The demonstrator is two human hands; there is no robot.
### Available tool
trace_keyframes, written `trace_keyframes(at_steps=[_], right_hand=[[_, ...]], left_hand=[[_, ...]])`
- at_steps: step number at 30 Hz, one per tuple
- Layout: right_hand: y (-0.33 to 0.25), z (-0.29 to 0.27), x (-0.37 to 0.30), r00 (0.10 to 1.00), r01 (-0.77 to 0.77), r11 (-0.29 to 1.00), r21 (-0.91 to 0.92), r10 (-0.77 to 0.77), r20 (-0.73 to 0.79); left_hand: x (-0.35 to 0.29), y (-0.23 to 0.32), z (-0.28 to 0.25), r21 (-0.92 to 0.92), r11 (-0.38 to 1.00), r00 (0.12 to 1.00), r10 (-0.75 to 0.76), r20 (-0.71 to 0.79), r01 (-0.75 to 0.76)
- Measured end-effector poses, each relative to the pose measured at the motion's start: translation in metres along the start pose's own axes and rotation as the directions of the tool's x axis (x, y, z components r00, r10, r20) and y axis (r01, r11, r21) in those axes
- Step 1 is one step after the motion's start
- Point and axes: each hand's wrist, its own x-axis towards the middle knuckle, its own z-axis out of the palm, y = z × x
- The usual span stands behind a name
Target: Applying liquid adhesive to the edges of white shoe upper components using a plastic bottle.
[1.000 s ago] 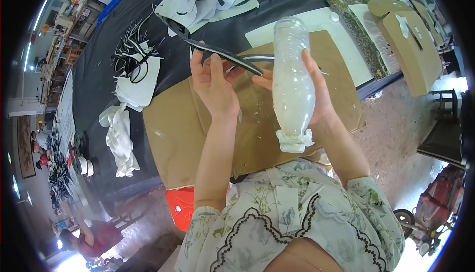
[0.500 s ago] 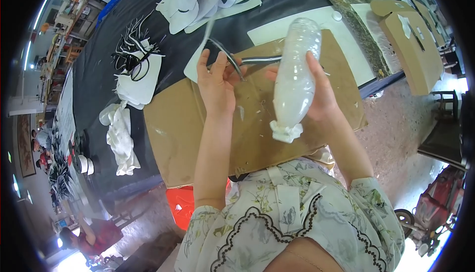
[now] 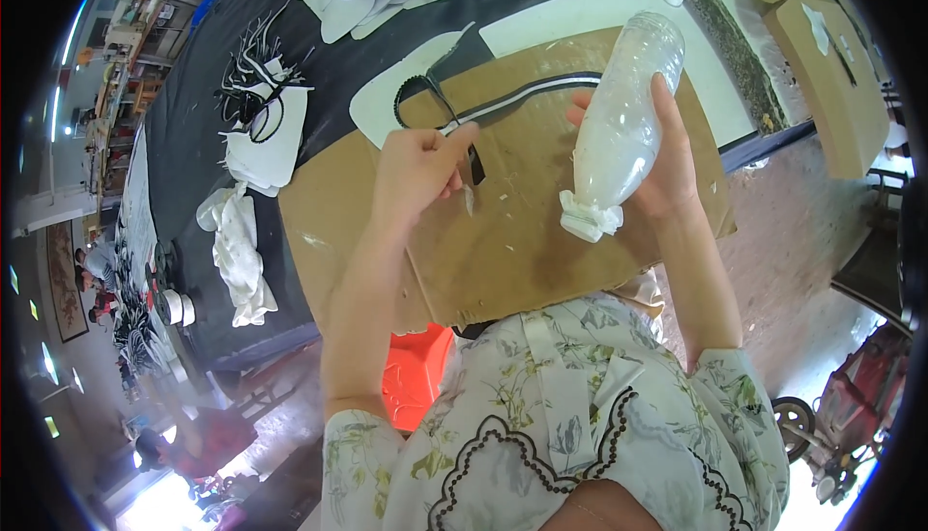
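1. The right hand (image 3: 667,169) is wrapped around a clear plastic bottle (image 3: 623,125) clouded with white glue, fingers clamped on its side, holding it raised above the cardboard sheet (image 3: 503,241).
2. The bottle's long axis runs on a slant: base up and away toward the far right, mouth down and toward the person. The mouth is stuffed with a wad of white cloth (image 3: 590,217) and hangs over the middle of the cardboard, not touching it as far as can be seen.
3. The left hand (image 3: 416,169) is closed, fingertips pinched on a black-and-white strip (image 3: 522,94) at the cardboard's far-left part; a small pale sliver shows below the fingers, too small to identify.
4. The strip lies stretched across the cardboard's far edge, long axis running left to right toward the bottle, with a toothed black loop at its left end.
5. Judged from this view, gluing looks to be in hand: white flecks dot the cardboard, but whether the strip is coated cannot be told.
6. Left of the cardboard, on the dark table (image 3: 193,115), lie a crumpled white rag (image 3: 232,251) and a pile of black and white strips (image 3: 261,96).
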Motion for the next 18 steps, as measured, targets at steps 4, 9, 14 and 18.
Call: trace_keyframes(at_steps=[4, 9, 14, 18], right_hand=[[-0.002, -0.003, -0.002, 1.000, -0.009, 0.999, 0.033, 0.009, 0.016], [0.007, 0.000, 0.017, 0.929, 0.305, 0.948, -0.094, -0.318, -0.190], [0.019, 0.034, 0.025, 0.765, 0.591, 0.706, -0.391, -0.644, -0.006], [0.028, 0.033, 0.012, 0.828, 0.533, 0.807, -0.255, -0.559, -0.037]], left_hand=[[0.004, 0.000, -0.002, 0.248, 0.968, 0.995, -0.063, 0.075, 0.042], [-0.002, -0.022, 0.006, -0.407, 0.912, 0.993, 0.086, 0.082, -0.046], [-0.013, -0.020, 0.029, -0.696, 0.702, 0.980, 0.199, -0.015, -0.153], [-0.009, -0.028, 0.027, -0.809, 0.531, 0.963, 0.224, -0.151, -0.250]])
